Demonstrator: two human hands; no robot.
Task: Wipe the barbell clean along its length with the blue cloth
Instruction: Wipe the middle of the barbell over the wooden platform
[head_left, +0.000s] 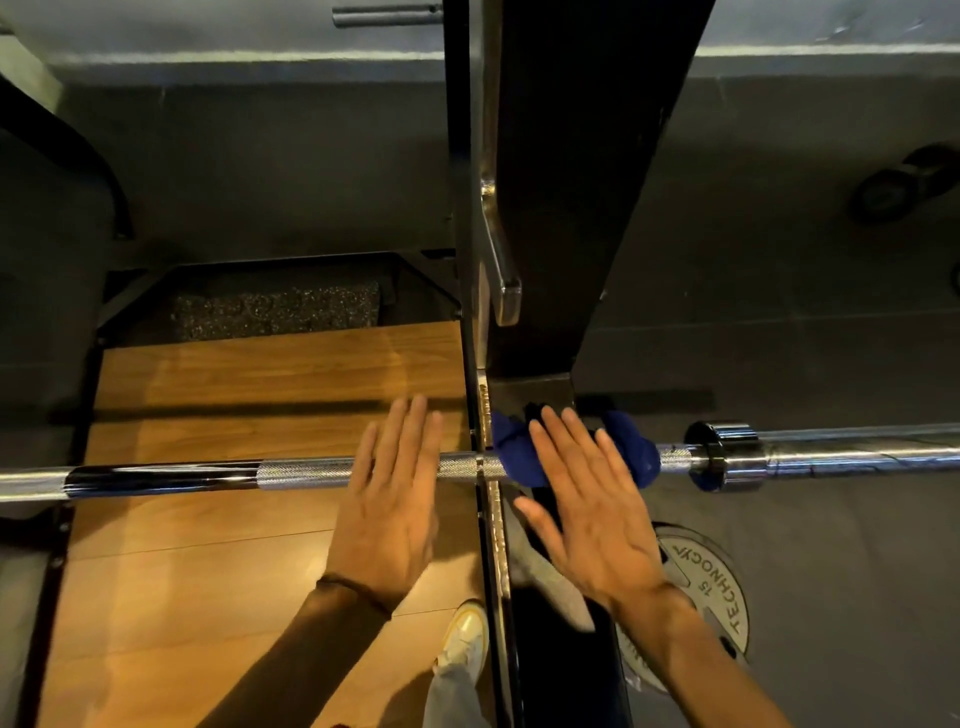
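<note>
Both hands flat, fingers straight, gripping nothing: left hand (387, 512) over bare barbell (306, 473), right hand (597, 514) over blue cloth (514, 457) bunched on the shaft. Soft, light cloth; stiff, heavy, knurled steel, likely grippy. Best wrapped around. Blocked just beyond the right fingers by rack upright (550, 208), rightward by collar (722, 454); open leftward.

Long chrome steel barbell (311, 474): glossy, mirror-smooth sleeves, rough knurled grip bands. Crumpled blue cloth (511, 452) under my right hand (597, 514): soft, matt. Brown wooden platform floor (249, 551): smooth, satin sheen. Black rack upright (566, 182): semi-gloss painted metal.
</note>
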